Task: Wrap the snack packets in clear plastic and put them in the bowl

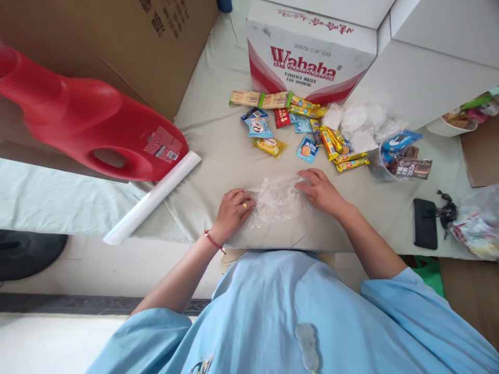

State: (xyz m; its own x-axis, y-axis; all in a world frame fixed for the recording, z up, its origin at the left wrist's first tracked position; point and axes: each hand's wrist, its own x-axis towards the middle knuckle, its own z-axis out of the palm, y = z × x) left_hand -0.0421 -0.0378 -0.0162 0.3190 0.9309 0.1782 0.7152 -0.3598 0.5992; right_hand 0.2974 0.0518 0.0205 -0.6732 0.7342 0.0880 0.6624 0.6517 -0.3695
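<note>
A crumpled clear plastic bag (278, 200) lies on the cloth-covered table right in front of me. At its left edge my left hand (235, 209), with a ring and a red string bracelet, has its fingers curled closed on the film. My right hand (320, 190) pinches the bag's upper right side between thumb and fingers. Just beyond the bag are small wrapped snacks: a yellow packet (270, 147), a blue packet (259, 127) and several yellow sticks (331, 143). The fingertips are partly hidden against the shiny film.
A white Wahaha carton (307, 57) stands at the back. To the left are a red jug (105, 114), a white roll (154, 200) and a large cardboard box (117, 47). A snack-filled clear tub (380, 169), crumpled white bags (360, 124) and a black phone (425, 223) lie right.
</note>
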